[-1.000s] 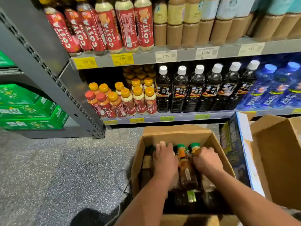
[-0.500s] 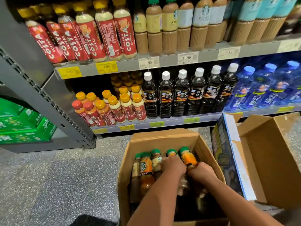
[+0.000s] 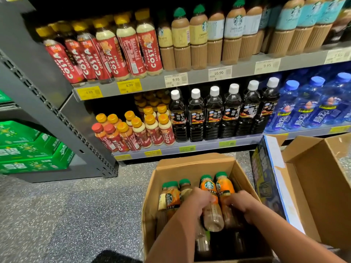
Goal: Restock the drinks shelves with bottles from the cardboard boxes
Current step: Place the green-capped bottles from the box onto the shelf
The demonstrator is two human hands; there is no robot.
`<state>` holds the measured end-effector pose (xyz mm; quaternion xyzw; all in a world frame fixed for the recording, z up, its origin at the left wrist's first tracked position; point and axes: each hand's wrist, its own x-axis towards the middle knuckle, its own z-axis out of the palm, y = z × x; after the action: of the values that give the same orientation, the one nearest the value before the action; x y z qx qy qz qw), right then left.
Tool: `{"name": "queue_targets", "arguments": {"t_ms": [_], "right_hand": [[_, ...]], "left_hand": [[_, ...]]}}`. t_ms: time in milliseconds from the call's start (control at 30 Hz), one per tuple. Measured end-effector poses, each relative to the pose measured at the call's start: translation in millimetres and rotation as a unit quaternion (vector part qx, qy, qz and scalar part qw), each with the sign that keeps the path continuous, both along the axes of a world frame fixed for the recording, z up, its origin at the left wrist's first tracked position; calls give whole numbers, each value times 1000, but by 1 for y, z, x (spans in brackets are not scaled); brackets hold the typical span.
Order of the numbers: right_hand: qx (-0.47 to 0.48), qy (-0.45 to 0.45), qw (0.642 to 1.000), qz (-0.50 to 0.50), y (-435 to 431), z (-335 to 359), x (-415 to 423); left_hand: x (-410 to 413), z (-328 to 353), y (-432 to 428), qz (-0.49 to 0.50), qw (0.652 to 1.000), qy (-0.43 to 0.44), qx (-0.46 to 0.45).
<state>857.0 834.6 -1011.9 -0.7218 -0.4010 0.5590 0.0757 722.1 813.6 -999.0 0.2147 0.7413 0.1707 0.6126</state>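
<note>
Left hand [image 3: 200, 203] is gripping orange bottle [image 3: 209, 187], right hand [image 3: 242, 205] gripping neighbouring bottle [image 3: 225, 186]; cardboard box [image 3: 190, 165] floor is lying in darkness.

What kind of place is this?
Probably a supermarket drinks aisle: price tags on the shelf edges, rows of Costa coffee bottles, and a cardboard box of Starbucks bottles on the floor.
</note>
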Motion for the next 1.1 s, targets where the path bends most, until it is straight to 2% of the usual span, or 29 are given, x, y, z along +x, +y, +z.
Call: {"name": "queue_targets", "arguments": {"t_ms": [100,200,333,433,600,700,800,967,1100], "right_hand": [[-33,91,995,-26,-1,12,5],[-55,180,982,-12,-2,34,13],[-39,255,966,-31,-5,143,6],[10,293,956,-20,1,229,3],[106,311,944,-1,12,386,4],[110,301,947,2,21,472,9],[120,296,947,35,24,550,14],[170,323,930,49,11,646,23],[212,326,920,56,-11,688,32]], "left_hand": [[-13,26,-11,15,999,-38,15],[-26,62,-19,35,997,-65,39],[-34,143,-18,45,991,-70,103],[-34,221,-12,39,982,-83,167],[-33,378,-7,95,960,-112,239],[-25,468,-9,87,952,-103,274],[-17,544,-14,130,937,-114,303],[-7,633,-31,137,923,-117,340],[-1,678,-49,103,913,-122,375]]}}
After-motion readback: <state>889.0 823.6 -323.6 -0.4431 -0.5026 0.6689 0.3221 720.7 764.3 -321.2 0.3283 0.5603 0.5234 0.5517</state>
